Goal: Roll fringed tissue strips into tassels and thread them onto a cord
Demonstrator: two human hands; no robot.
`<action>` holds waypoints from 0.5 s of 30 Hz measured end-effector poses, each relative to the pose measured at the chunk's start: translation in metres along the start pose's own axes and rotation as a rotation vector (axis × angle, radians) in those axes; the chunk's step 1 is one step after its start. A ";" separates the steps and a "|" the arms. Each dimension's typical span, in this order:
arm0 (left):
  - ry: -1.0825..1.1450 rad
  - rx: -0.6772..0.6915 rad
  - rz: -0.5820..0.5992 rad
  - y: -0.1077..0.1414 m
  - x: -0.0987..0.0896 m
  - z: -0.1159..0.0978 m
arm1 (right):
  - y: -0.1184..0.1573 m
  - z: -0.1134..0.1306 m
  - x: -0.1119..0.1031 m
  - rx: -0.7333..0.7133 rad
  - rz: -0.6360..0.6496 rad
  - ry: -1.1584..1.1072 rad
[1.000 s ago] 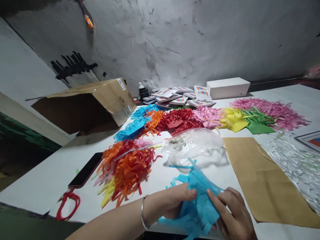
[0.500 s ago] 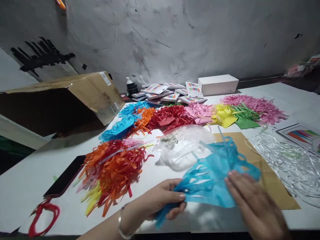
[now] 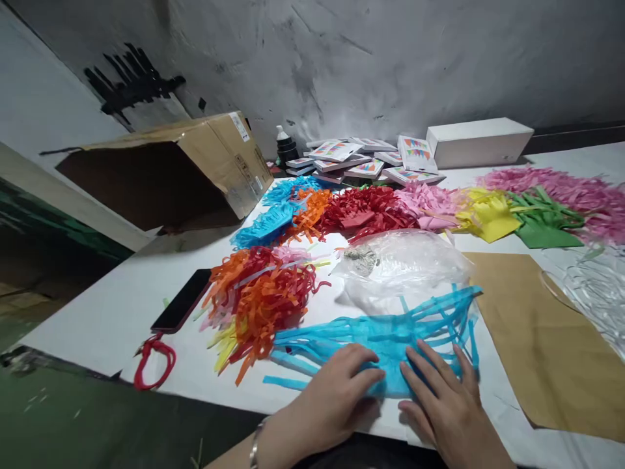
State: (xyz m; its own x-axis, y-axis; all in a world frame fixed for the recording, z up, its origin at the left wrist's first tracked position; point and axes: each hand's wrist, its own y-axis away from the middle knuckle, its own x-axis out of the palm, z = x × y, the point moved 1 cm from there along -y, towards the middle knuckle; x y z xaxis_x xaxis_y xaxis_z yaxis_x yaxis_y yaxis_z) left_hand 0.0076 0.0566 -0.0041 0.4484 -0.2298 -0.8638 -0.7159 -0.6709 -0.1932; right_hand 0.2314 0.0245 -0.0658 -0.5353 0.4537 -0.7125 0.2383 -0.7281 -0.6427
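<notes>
A sheet of blue tissue paper (image 3: 390, 332) with fringed ends lies spread on the white table (image 3: 112, 299), its strips fanning to the left and right. My left hand (image 3: 342, 391) rests on its near left part, fingers bent but apart; its thumb is partly hidden. Flat on the right half lies my right hand (image 3: 442, 391), open with spread fingers. Left of the sheet is a heap of orange and red paper fringes (image 3: 263, 293), with some yellow and pink. Behind it sits a clear plastic bag (image 3: 410, 260).
Brown paper (image 3: 561, 339) and clear cord (image 3: 598, 286) lie to the right. A phone (image 3: 183, 301) and red cord (image 3: 156, 361) are at left. Coloured tassel bundles (image 3: 366, 212), small boxes (image 3: 336, 151), a white box (image 3: 478, 144) and an open carton (image 3: 215, 156) stand farther back.
The blue tissue paper was held up, gathered in my left hand; now it lies spread on the table. My left hand has let go, and both hands press on it. The view has shifted.
</notes>
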 end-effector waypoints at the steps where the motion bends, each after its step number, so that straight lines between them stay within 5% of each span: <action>1: -0.025 0.023 0.010 -0.004 0.011 -0.003 | 0.004 -0.007 -0.004 0.028 0.010 0.047; 4: -0.068 0.015 -0.017 -0.010 0.029 -0.003 | 0.022 -0.035 -0.024 0.043 -0.009 0.319; 9: -0.031 0.018 -0.021 -0.010 0.025 0.001 | 0.034 -0.054 -0.072 0.219 -0.107 0.650; 11: -0.021 0.016 -0.033 -0.011 0.023 0.000 | 0.021 -0.040 -0.077 0.110 -0.115 0.531; 15: -0.020 0.019 -0.042 -0.008 0.024 0.000 | -0.010 -0.010 -0.056 -0.250 0.113 0.063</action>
State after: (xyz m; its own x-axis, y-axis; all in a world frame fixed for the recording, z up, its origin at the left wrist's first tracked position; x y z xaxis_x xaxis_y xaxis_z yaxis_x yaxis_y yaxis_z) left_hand 0.0241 0.0571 -0.0231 0.4677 -0.1875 -0.8638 -0.7068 -0.6662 -0.2380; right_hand 0.2671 0.0113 -0.0228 -0.4447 0.4135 -0.7945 0.4902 -0.6301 -0.6023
